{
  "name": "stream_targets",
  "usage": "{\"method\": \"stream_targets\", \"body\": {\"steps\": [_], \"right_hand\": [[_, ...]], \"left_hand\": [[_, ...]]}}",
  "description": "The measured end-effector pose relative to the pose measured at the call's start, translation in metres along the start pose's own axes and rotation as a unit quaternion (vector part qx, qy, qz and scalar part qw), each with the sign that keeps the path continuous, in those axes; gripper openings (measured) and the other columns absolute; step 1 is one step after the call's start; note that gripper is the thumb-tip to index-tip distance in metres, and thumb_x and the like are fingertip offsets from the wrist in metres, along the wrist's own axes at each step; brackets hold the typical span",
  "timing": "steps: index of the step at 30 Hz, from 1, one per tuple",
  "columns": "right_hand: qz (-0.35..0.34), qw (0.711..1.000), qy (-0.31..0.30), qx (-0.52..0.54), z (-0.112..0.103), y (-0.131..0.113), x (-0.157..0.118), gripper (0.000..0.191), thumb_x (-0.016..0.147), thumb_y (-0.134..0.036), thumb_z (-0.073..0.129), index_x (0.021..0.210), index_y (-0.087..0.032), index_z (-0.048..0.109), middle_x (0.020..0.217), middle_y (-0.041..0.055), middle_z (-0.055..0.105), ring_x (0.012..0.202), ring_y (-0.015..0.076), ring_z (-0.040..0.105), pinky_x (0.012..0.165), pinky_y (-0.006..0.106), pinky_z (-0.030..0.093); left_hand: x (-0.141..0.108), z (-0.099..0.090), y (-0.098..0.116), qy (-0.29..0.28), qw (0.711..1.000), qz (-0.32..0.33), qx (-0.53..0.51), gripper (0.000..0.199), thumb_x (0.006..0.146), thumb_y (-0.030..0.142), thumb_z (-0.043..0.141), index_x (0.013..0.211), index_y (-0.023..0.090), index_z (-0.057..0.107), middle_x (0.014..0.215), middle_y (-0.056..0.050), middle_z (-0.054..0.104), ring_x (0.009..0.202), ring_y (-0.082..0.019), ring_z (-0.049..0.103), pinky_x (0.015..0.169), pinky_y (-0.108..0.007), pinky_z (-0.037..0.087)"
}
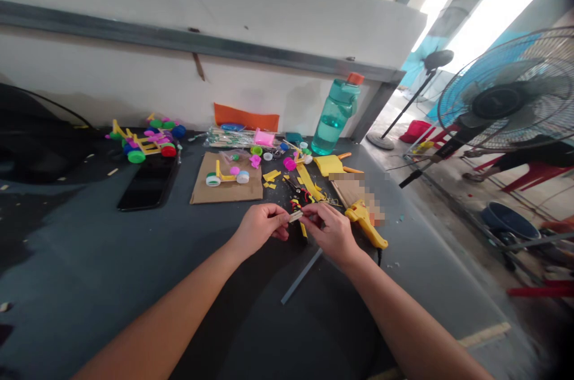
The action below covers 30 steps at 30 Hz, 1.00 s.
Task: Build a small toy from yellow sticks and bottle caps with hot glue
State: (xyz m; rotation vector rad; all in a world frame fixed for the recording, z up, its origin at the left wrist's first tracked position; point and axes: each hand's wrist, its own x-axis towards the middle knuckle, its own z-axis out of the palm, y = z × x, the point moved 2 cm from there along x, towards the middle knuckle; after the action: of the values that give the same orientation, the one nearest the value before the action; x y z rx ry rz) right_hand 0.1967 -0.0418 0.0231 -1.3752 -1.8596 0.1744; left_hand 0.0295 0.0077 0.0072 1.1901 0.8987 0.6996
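Between my two hands is a small pale stick piece (295,216). My left hand (264,226) pinches its left end, and my right hand (330,230) grips the right end with thumb and fingers. Just behind the fingertips lie dark-bladed pliers or scissors (296,190), partly hidden by the hands. A yellow glue gun (366,224) rests right of my right hand. On a cardboard piece (233,190) behind my left hand stands a small yellow-framed assembly (228,174) with bottle-cap wheels. A translucent grey stick (301,277) lies in front of my right hand.
A black phone (147,184) and colourful cap-wheeled assemblies (147,142) are at the left. Behind are scattered caps, an orange strip (246,117) and a teal bottle (335,116). Beyond the table's right edge stands a large fan (502,99); a seated person's leg shows there.
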Motion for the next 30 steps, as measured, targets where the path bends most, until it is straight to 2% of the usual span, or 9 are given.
{"method": "stream_targets", "body": {"steps": [7,13,21,30], "right_hand": [[-0.018,0.999,-0.017,0.035,0.0037,0.0031,-0.0004,0.023,0.084,-0.021,0.056,0.106,-0.022,0.063,0.088,0.0043,0.068,0.075,0.0147,0.064,0.071,0.027,0.053],[-0.03,0.999,-0.015,0.034,0.0024,0.0008,0.0007,0.02,0.083,-0.017,0.057,0.1,-0.021,0.066,0.088,0.0061,0.07,0.079,0.0161,0.065,0.072,0.028,0.054],[-0.031,0.999,-0.004,0.02,0.0019,-0.0004,0.0013,0.018,0.083,-0.019,0.057,0.097,-0.022,0.068,0.086,0.004,0.071,0.079,0.0161,0.067,0.072,0.027,0.054],[-0.031,0.999,0.028,0.018,0.0007,-0.0017,0.0009,0.015,0.083,-0.02,0.058,0.094,-0.022,0.068,0.084,0.0034,0.072,0.076,0.0161,0.067,0.071,0.027,0.054]], "left_hand": [[-0.0011,0.0003,0.0029,-0.007,1.0,-0.001,0.011,0.023,0.07,0.036,0.068,0.069,0.013,0.063,0.051,-0.002,0.061,0.049,-0.014,0.062,0.05,-0.025,0.052],[-0.0004,-0.0018,0.0015,-0.008,0.999,0.007,0.039,0.023,0.071,0.036,0.067,0.071,0.013,0.064,0.053,-0.003,0.063,0.051,-0.014,0.063,0.052,-0.025,0.053],[-0.0003,-0.002,0.0011,0.0,0.999,0.021,0.041,0.021,0.071,0.035,0.068,0.072,0.014,0.065,0.052,-0.003,0.063,0.05,-0.014,0.063,0.052,-0.025,0.053],[0.0002,-0.0004,0.0015,0.004,0.999,0.01,-0.04,0.024,0.071,0.036,0.068,0.073,0.013,0.063,0.064,-0.001,0.062,0.051,-0.011,0.061,0.054,-0.026,0.054]]}}
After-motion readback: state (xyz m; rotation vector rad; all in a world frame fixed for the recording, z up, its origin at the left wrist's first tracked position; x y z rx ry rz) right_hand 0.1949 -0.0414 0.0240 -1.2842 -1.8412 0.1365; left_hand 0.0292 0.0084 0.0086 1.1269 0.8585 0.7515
